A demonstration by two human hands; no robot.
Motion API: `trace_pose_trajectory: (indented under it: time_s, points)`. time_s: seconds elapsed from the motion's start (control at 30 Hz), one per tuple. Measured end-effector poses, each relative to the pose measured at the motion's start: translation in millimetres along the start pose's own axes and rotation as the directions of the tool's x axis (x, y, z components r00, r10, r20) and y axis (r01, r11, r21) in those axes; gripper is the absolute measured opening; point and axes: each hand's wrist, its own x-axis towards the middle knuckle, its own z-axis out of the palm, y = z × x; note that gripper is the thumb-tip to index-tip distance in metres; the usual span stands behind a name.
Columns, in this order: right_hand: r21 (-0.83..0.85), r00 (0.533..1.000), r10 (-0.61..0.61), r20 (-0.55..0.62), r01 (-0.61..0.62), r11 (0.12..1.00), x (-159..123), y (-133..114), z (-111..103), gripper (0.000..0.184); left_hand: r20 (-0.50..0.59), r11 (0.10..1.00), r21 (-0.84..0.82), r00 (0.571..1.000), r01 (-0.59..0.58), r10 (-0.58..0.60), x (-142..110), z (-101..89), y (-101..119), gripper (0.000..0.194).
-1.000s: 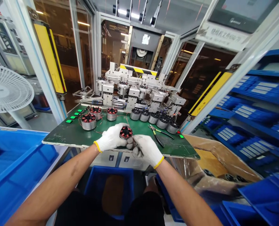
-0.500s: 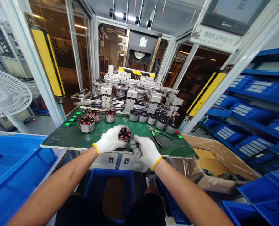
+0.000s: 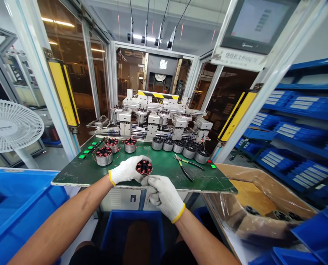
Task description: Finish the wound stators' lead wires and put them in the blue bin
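My left hand [image 3: 128,170], in a white glove with a yellow cuff, is wrapped round a motor stator [image 3: 144,168] wound with copper wire. The stator is tilted so that its black centre and copper coils face me, above the front of the green table [image 3: 78,171]. Against its lower edge, the gloved fingers of my right hand [image 3: 161,193] are pinched together; what lies between them is too small to make out. To the right, pliers [image 3: 186,166] with green and black handles lie splayed on the table.
Wound stators [image 3: 104,156] stand at the table's left, near green buttons [image 3: 82,157]. A row of unwound stators [image 3: 189,151] lines the right, before the winding machine [image 3: 154,123]. A blue bin [image 3: 23,217] is at left, a cardboard box [image 3: 266,180] at right.
My right hand has come in from the right and its fingers have closed at the stator's lower edge. The left hand still holds the stator. The whole view has shifted slightly.
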Motion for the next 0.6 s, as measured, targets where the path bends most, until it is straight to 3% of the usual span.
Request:
trace_pose_trajectory:
  time_s: [0.07,0.17,0.2,0.27,0.3,0.37,0.43,0.47,0.5,0.53,0.57,0.6]
  points:
    - [0.344,0.994,0.031,0.102,-0.065,0.937,4,12,5,0.031,0.007,1.0,-0.009,1.0,-0.013,0.013,0,-1.2,0,0.06]
    - [0.658,0.996,-0.007,0.088,-0.053,0.751,7,36,22,0.04,0.044,0.999,-0.04,0.999,0.027,-0.026,0,-3.3,1,0.065]
    - [0.679,0.999,-0.003,0.048,-0.03,0.734,6,46,30,0.043,0.057,0.998,-0.052,0.997,0.046,-0.043,-1,-4.3,2,0.067]
    - [0.615,0.999,0.023,-0.041,0.008,0.788,-3,64,45,0.045,0.08,0.995,-0.069,0.994,0.076,-0.07,-2,-6.2,4,0.07]
    - [0.532,0.997,0.042,-0.064,-0.002,0.847,-11,72,50,0.044,0.09,0.993,-0.08,0.993,0.09,-0.083,-3,-7.1,5,0.07]
    - [0.278,0.997,0.072,-0.001,-0.069,0.958,-32,82,48,0.038,0.115,0.986,-0.105,0.986,0.131,-0.119,-5,-8.0,5,0.071]
    - [-0.033,0.997,0.015,0.075,-0.013,0.999,-54,78,23,0.03,0.137,0.979,-0.114,0.979,0.17,-0.154,-7,-7.4,3,0.073]
    - [-0.168,0.996,-0.058,0.065,0.068,0.983,-63,70,0,0.027,0.137,0.977,-0.119,0.978,0.175,-0.158,-8,-6.4,2,0.075]
    - [-0.328,0.979,-0.2,-0.028,0.18,0.927,-68,59,-29,0.024,0.127,0.977,-0.127,0.98,0.169,-0.153,-8,-4.8,1,0.077]
    - [-0.495,0.911,-0.34,-0.232,0.19,0.848,-71,45,-63,0.028,0.109,0.977,-0.139,0.983,0.16,-0.145,-9,-2.6,1,0.078]
    - [-0.596,0.782,-0.419,-0.461,0.077,0.799,-70,31,-100,0.034,0.083,0.976,-0.147,0.986,0.158,-0.147,-10,0.1,1,0.078]
    - [-0.652,0.657,-0.444,-0.609,-0.096,0.752,-67,18,-136,0.039,0.056,0.974,-0.15,0.985,0.169,-0.162,-11,3.2,2,0.077]
